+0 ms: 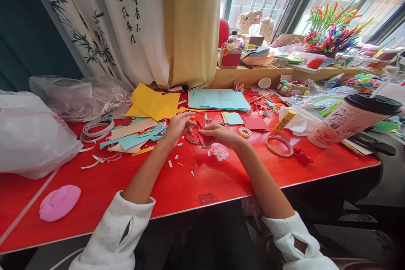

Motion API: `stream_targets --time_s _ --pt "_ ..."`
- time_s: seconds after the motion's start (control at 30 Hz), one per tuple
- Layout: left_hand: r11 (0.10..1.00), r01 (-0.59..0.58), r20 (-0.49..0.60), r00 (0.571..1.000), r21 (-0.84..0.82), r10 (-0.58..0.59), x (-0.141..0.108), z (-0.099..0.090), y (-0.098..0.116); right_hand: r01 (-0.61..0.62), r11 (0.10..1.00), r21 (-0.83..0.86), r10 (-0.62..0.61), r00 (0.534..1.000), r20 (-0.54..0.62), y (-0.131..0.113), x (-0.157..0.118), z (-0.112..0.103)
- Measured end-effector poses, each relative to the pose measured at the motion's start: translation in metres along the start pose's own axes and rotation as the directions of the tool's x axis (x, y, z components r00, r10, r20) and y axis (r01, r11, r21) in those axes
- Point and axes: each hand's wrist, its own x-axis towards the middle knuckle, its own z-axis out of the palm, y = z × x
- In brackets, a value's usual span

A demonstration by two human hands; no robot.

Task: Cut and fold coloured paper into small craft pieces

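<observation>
In the head view, my right hand (221, 134) pinches a small folded piece of red paper (201, 133) above the middle of the table. Just left of the paper is my left hand (179, 126), its fingers apart and loosely bent; whether a fingertip touches the paper I cannot make out. A ring-shaped band (191, 139) lies partly hidden beneath the hands. Close to my right hand are a yellow-and-white tape roll (244, 132), a stack of red paper squares (256, 123) and a small light-blue paper pad (233, 118). White scraps and a clear crumpled bit (220, 152) lie below.
Paper strips (136, 137), white hoops (97, 129) and pink clay (60, 202) are on the left. Yellow sheets (155, 101) and light-blue sheets (219, 99) lie behind. A glue stick (284, 121), a hoop (279, 146) and a tall lidded cup (351, 120) stand or lie right.
</observation>
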Motion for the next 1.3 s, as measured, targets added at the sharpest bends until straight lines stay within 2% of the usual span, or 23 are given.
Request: stream_targets --time_s 0.23,0.37,0.53,0.7,0.77,0.9,1.03,1.2,1.3 --pt "0.959 -0.071 0.097 0.994 0.274 0.046 0.005 0.001 -0.007 -0.027 0.999 -0.02 0.027 1.0 0.014 0.0 0.0 0.002" --pt "0.968 -0.068 0.107 0.993 0.242 0.043 0.007 0.0 -0.012 -0.041 0.998 -0.058 0.042 0.999 0.01 -0.001 0.0 0.002" --pt "0.965 -0.026 0.032 0.999 0.26 0.018 0.003 0.005 -0.012 -0.04 0.997 -0.071 0.044 0.997 0.055 0.003 0.002 0.0" --pt "0.977 0.082 0.015 0.996 0.196 -0.087 0.001 0.006 -0.005 -0.063 0.996 -0.063 0.065 0.997 0.03 0.006 0.003 0.001" --pt "0.975 0.086 0.025 0.995 0.204 -0.093 0.002 0.002 -0.004 -0.078 0.995 -0.063 0.08 0.996 0.029 0.007 0.004 0.001" --pt "0.953 -0.029 0.068 0.998 0.302 0.009 0.007 -0.003 -0.009 -0.074 0.995 -0.061 0.076 0.997 0.025 0.006 0.004 0.002" --pt "0.92 -0.105 -0.009 0.993 0.378 0.117 0.008 -0.002 -0.016 -0.063 0.993 -0.1 0.065 0.998 0.022 0.005 0.004 0.003" --pt "0.932 -0.057 -0.119 0.987 0.359 0.106 0.01 -0.006 -0.017 -0.08 0.99 -0.119 0.082 0.997 0.008 0.007 0.006 0.002" --pt "0.897 -0.104 -0.139 0.974 0.43 0.18 0.012 -0.011 -0.017 -0.038 0.994 -0.105 0.033 0.998 -0.048 0.009 0.008 0.0"
